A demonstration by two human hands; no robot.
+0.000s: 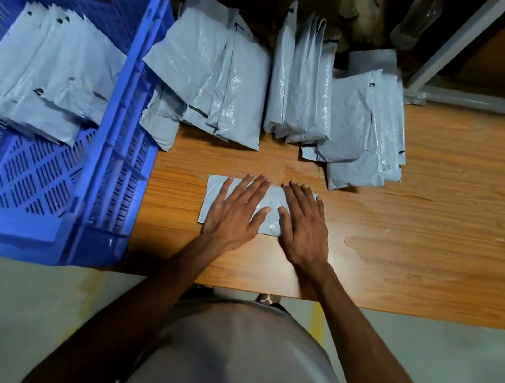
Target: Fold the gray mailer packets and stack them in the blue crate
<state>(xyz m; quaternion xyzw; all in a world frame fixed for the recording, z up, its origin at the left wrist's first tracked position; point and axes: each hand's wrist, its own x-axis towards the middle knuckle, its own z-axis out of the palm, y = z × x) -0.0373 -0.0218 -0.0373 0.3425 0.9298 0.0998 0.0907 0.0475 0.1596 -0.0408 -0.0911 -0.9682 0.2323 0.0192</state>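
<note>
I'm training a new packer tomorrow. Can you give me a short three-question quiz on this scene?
1. True or false: both hands press flat on one packet on the table.
2. Where do the finished packets lie? A) in the crate B) on the floor C) on a shelf
3. Fill in: the unfolded packets wait on the table's ___ side, beyond the hands.

Key:
1. True: left hand and right hand lie open, fingers straight.
2. A
3. far
</note>
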